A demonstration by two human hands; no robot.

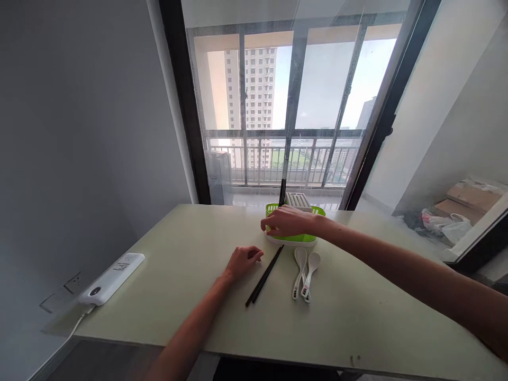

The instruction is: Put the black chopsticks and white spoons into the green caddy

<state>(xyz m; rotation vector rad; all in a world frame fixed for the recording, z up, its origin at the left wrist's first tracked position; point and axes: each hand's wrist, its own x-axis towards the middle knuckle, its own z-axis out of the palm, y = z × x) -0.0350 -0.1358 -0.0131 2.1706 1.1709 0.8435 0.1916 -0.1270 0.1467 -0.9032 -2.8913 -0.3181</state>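
While the right hand (291,221) hangs over the green utensil basket (302,238) near the worktop's (190,233) far edge, can't tell its grip; left hand's (245,260) half-open, loosely curled beside black chopsticks (265,279).

A high-rise home

From where I stand, this looks like an apartment: a far glass door (182,79) faces a balcony railing (260,159) and a many-windowed tower (260,84). Nearer, spoons (300,259) and chopsticks (265,278) lie on a plain table (178,264).
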